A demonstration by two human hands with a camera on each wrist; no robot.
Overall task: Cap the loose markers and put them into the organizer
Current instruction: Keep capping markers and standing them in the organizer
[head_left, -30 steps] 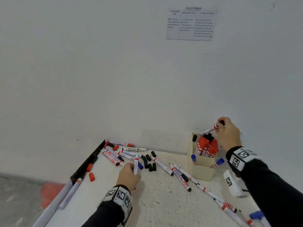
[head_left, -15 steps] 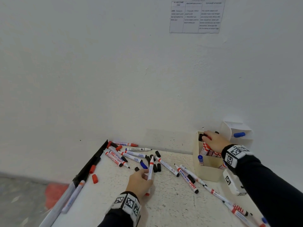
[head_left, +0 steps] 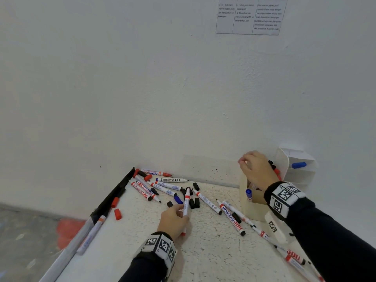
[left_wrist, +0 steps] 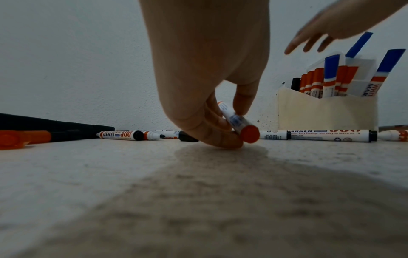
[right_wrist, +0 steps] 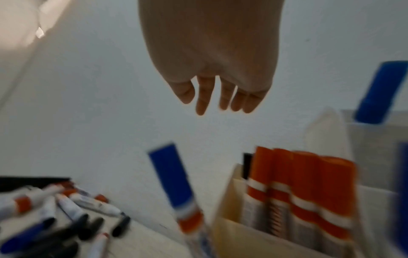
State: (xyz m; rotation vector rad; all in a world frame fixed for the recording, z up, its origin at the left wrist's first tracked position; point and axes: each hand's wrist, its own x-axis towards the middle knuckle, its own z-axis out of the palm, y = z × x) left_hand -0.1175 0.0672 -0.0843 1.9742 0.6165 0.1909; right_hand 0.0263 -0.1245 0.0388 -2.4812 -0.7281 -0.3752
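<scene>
- Left hand (head_left: 174, 220) is low on the table (head_left: 203, 251), fingers and thumb curled round a red-banded white marker (head_left: 186, 204), gripping it about mid-barrel.
- That marker points away from the person, tip end lifted toward the scattered pile; its red butt end (left_wrist: 249, 134) sits right at the tabletop in the left wrist view.
- Right hand (head_left: 256, 169) hovers over the organizer (head_left: 252, 210), fingers hanging loose and straight, nothing in them; the right wrist view shows the fingertips (right_wrist: 202, 104) bare against the wall.
- Organizer is a cream box at the table's right, by the wall, packed with upright red-capped markers (right_wrist: 304, 174), a black one and some blue-capped ones (left_wrist: 331, 64).
- Loose markers (head_left: 154, 188) lie in a jumble near the table's far left corner, white barrels with red or blue print, several with bare tips.
- Black caps (head_left: 192, 202) lie loose just beyond the left hand; red caps (head_left: 117, 213) sit by the left edge.
- More markers (head_left: 232, 216) fan out in front of the organizer toward the right.
- Hard to read: the right wrist view is smeared with blur, so the print on the stored markers cannot be made out.
- Right hand hides much of the organizer's back compartment in the head view.
- Lower right, the sleeve (head_left: 335, 241) cuts off the nearest markers.
</scene>
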